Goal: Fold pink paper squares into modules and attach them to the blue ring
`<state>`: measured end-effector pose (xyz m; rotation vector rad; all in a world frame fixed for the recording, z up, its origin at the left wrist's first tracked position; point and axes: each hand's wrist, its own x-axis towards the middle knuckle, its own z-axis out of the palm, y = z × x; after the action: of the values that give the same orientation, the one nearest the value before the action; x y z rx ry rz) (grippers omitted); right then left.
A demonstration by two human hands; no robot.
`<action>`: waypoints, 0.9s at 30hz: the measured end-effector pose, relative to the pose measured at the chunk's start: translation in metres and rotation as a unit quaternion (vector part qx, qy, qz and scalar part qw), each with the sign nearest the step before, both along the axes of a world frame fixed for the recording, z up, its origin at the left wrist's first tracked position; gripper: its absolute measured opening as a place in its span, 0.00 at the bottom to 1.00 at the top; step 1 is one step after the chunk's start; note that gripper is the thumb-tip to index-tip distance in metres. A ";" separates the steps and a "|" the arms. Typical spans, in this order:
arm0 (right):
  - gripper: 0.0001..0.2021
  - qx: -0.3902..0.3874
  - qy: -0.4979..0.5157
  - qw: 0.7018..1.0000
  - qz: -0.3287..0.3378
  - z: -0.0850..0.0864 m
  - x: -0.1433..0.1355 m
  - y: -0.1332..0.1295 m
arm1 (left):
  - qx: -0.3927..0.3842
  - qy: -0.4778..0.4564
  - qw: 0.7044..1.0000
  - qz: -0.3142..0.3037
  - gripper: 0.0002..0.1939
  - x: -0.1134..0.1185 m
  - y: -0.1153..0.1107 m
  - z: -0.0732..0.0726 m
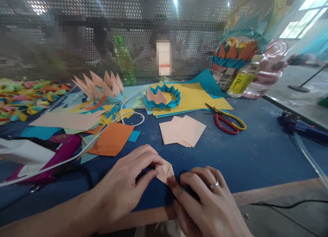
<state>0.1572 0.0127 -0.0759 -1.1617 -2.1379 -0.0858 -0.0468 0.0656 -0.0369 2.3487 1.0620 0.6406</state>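
A small folded piece of pale pink paper [166, 172] lies near the front edge of the blue table. My left hand [130, 179] pinches its upper left side between thumb and fingers. On its lower right corner press the fingertips of my right hand [202, 196], which wears a ring. Beyond my hands rests a loose stack of pale pink paper squares [181, 131]. Behind that stack, a ring of folded blue paper [164, 97] with two pink points sits on yellow sheets [200, 93].
Red and yellow scissors [227, 122] lie right of the squares, with a glue gun [302, 126] farther right. At left are orange paper [112, 139], a purple device [51, 158] and a white cable [77, 158]. Bottles [125, 64] stand behind, near a folded pink paper piece [99, 86].
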 end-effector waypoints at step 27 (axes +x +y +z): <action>0.08 0.083 -0.028 0.996 0.015 -0.005 -0.001 0.005 | 0.376 0.161 0.908 -0.091 0.14 0.003 -0.033 0.000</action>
<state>0.1566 0.0178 -0.0806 -1.0417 -2.1505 -0.2792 -0.0440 0.0330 -0.0371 3.2723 0.7799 0.6905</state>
